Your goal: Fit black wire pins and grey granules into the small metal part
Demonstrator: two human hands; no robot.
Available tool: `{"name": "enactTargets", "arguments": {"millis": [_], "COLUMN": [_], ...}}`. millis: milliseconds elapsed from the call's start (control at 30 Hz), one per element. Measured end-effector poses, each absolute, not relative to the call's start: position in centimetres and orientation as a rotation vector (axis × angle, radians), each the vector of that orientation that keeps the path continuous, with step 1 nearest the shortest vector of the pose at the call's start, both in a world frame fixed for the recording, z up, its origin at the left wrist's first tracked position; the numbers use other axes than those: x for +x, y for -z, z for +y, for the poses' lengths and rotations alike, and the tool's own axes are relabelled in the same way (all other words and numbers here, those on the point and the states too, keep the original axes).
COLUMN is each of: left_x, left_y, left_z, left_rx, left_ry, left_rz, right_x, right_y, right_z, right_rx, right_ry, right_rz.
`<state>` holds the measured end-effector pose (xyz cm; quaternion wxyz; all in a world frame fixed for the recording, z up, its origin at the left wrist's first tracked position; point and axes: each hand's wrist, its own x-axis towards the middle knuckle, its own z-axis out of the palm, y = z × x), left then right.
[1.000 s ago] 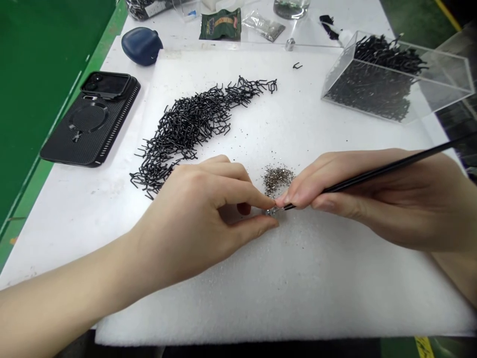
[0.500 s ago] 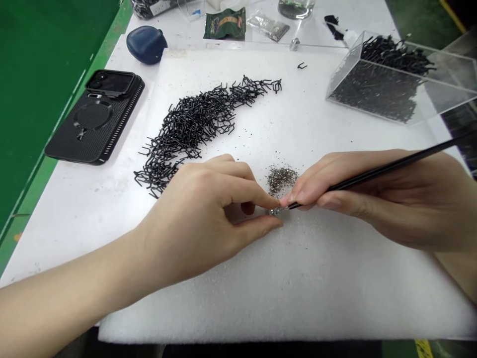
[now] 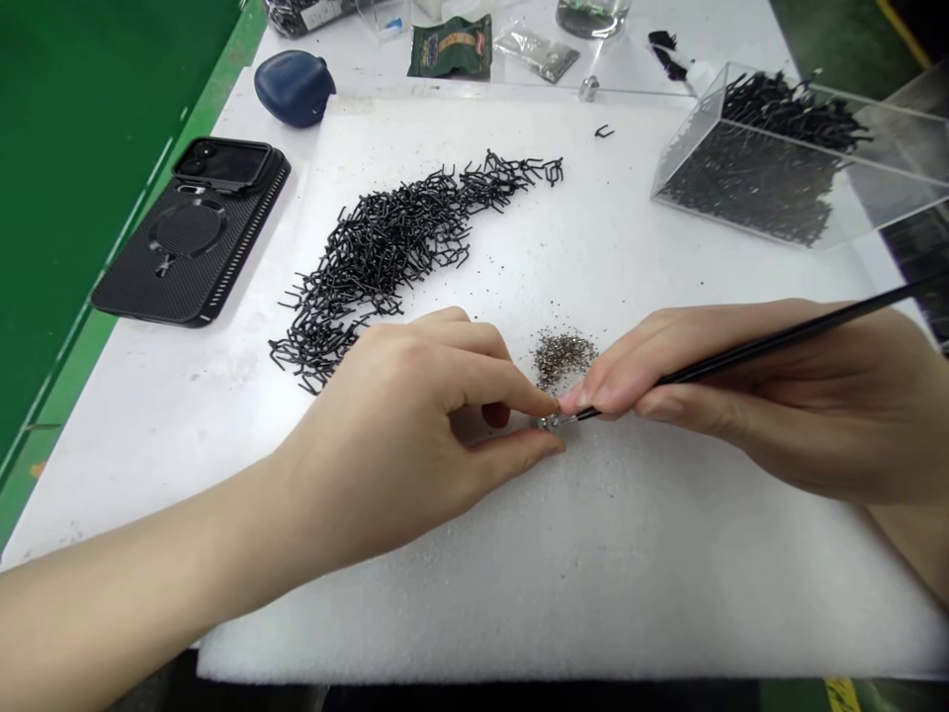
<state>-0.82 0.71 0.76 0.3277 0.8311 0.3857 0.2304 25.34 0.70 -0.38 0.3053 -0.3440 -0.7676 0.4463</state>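
Note:
Between the thumb and index finger of my left hand point(image 3: 422, 425) is a tiny silvery metal piece point(image 3: 546, 423), mostly hidden by the fingertips. My right hand point(image 3: 801, 405) grips a slim black-handled tool point(image 3: 756, 346) like a pen. The tool has a metal end and resembles a fine paintbrush, though its very tip cannot be made out. That end meets the silvery piece, and the fingertips of both hands nearly touch. Just beyond them lies a small heap of dark, glittery grains point(image 3: 563, 356) on the white foam sheet point(image 3: 593, 564).
Many black forked pieces point(image 3: 386, 237) form a long pile behind my left hand. A phone in a black case point(image 3: 193, 232) and a dark blue rounded object point(image 3: 295, 89) lie left. A clear box point(image 3: 741, 188) of black pieces stands right. Packets point(image 3: 451, 47) and a glass point(image 3: 593, 15) sit behind.
The whole view has shifted very slightly. Both hands keep the same grips at the same spot.

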Motion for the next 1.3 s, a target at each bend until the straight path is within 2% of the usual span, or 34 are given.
{"name": "enactTargets", "arguments": {"millis": [1300], "left_x": [-0.79], "left_y": [-0.86], "left_z": [0.63], "left_rx": [2.177], "left_ry": [-0.606], "left_rz": [1.019], "right_x": [25.26], "right_y": [0.49], "right_z": [0.66], "right_rx": [-0.881], "right_ry": [-1.191], "right_rz": [-2.015]}}
